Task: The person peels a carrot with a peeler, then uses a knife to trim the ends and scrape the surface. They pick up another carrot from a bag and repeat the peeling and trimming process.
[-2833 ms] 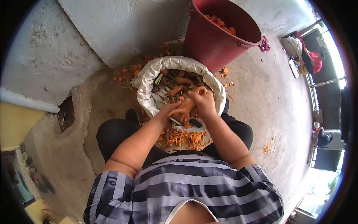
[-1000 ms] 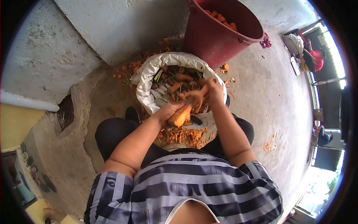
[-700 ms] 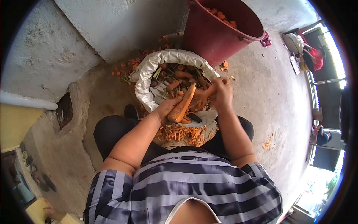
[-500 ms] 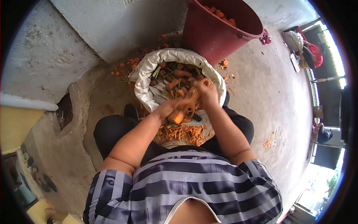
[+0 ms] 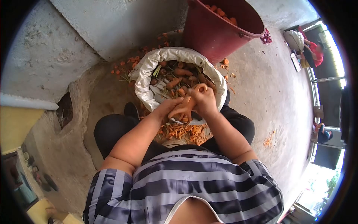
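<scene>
Over the near rim of a white sack [image 5: 143,84] with its top rolled down, my two hands work close together. My left hand [image 5: 168,108] is closed around an orange carrot [image 5: 182,110], whose lower end looks forked. My right hand [image 5: 205,100] is a closed fist just to the right, touching the carrot's upper part; what else lies inside its fingers is hidden. Several unpeeled carrots [image 5: 173,83] and some green stems lie in the sack beneath my hands.
A large dark red bucket [image 5: 214,41] holding cut carrots [image 5: 220,12] stands behind the sack. Carrot peelings [image 5: 182,133] are heaped between my legs. Carrot slices [image 5: 130,61] litter the floor by the wall. Two people [image 5: 317,56] are far to the right.
My right hand has moved slightly down and its blur has cleared. The carrot has turned in my hands: its blunt lower end faced up before, and now the forked part shows.
</scene>
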Available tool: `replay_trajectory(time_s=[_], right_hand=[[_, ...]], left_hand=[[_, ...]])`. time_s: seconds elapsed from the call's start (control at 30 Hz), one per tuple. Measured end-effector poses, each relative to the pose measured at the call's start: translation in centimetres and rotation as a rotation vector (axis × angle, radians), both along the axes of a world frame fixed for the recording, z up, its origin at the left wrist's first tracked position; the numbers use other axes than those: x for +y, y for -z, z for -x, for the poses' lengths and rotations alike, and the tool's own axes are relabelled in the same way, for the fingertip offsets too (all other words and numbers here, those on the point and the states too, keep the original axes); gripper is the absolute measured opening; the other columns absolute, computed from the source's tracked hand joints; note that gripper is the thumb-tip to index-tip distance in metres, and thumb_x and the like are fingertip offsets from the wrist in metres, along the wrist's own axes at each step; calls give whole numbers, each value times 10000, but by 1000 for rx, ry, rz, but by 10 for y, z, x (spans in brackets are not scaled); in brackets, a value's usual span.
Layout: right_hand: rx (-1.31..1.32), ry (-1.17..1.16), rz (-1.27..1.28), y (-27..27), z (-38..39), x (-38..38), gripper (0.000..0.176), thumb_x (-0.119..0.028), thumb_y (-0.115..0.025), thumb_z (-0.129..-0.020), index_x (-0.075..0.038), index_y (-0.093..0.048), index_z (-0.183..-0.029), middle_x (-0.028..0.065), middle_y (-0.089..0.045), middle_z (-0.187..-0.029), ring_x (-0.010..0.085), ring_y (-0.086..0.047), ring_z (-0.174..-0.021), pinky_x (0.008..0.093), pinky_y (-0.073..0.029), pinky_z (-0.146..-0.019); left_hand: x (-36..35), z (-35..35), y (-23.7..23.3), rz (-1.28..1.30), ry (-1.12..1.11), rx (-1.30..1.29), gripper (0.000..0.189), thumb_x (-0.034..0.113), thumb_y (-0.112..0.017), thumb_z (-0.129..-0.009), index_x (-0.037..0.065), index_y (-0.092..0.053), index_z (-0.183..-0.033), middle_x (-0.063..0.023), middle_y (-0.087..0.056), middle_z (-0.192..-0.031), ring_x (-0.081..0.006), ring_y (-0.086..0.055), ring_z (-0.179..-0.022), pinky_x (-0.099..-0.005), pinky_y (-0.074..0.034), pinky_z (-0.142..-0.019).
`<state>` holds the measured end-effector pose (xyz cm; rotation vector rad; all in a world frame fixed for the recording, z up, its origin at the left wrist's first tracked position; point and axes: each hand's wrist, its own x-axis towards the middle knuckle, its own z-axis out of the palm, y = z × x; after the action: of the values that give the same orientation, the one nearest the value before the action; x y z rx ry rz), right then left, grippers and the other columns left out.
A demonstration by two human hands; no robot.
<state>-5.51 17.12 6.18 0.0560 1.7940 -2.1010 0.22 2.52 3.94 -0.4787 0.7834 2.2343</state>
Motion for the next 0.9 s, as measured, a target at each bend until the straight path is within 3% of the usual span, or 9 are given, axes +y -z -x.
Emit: replay_trajectory(time_s=[0.13, 0.17, 0.23, 0.43, 0.53, 0.67, 0.7, 0.77, 0.9], right_hand=[[-204, 380, -311, 12, 71, 28, 265, -184, -655, -702, 25, -549, -827, 76, -557, -699, 159, -522, -543, 276, -421, -470], [61, 472, -260, 58, 104, 57, 255, -173, -652, -711, 22, -548, -839, 75, -550, -677, 150, -511, -538, 273, -399, -451], [26, 605, -415, 54, 121, 82, 227, -153, -646, -723, 16, -553, -843, 70, -555, -657, 139, -498, -525, 274, -396, -467], [-39, 290, -43, -16, 18, 14, 205, -159, -676, -718, -16, -533, -754, 39, -528, -637, 112, -497, -552, 240, -391, -465], [50, -4, 182, -1, -10, -13, 186, -135, -674, -717, -21, -529, -735, 35, -527, -661, 120, -496, -549, 241, -396, -477], [-251, 351, -270, 21, 60, 19, 212, -162, -641, -729, -16, -528, -833, 70, -533, -676, 156, -526, -547, 287, -412, -441], [-139, 433, -154, 41, 85, 37, 196, -179, -628, -729, -23, -533, -798, 68, -532, -630, 160, -492, -457, 267, -378, -395], [112, 552, -368, 47, 110, 64, 168, -133, -617, -740, -1, -520, -777, 65, -520, -623, 119, -461, -465, 249, -343, -387], [63, 500, -162, 8, 76, 44, 156, -134, -603, -753, -29, -497, -802, 36, -488, -621, 97, -413, -432, 235, -348, -388]], left_hand=[[1, -5, 32, -53, 47, 34, 387, 352, -449, -874, 34, -471, -1092, -109, -569, -813, -190, -602, -636, -287, -510, -481], [0, -3, 44, -75, 107, 58, 402, 354, -454, -872, 33, -454, -1114, -111, -563, -812, -192, -602, -640, -295, -512, -475], [-3, 2, 39, -62, 62, -11, 409, 365, -435, -880, 42, -441, -1131, -111, -560, -805, -188, -596, -623, -293, -509, -470], [-2, 5, 14, 65, -25, -23, 378, 374, -439, -879, 41, -516, -1041, -96, -580, -783, -172, -593, -633, -269, -498, -531], [-2, 5, 21, 129, 26, 47, 371, 347, -434, -885, 14, -529, -1019, -90, -582, -784, -169, -594, -650, -261, -496, -547], [4, -3, 11, 19, -19, -9, 374, 338, -447, -882, 8, -499, -1049, -93, -582, -795, -158, -591, -649, -253, -503, -579], [6, -3, 23, 29, -31, 17, 363, 343, -450, -881, 23, -493, -1047, -95, -581, -794, -150, -592, -638, -257, -509, -585], [3, -3, -2, -4, -28, 17, 368, 348, -443, -883, 28, -492, -1057, -93, -581, -791, -145, -590, -630, -255, -512, -585], [-4, 2, 3, 15, -18, -48, 366, 346, -429, -887, 32, -501, -1061, -82, -581, -806, -134, -588, -623, -261, -508, -581]])
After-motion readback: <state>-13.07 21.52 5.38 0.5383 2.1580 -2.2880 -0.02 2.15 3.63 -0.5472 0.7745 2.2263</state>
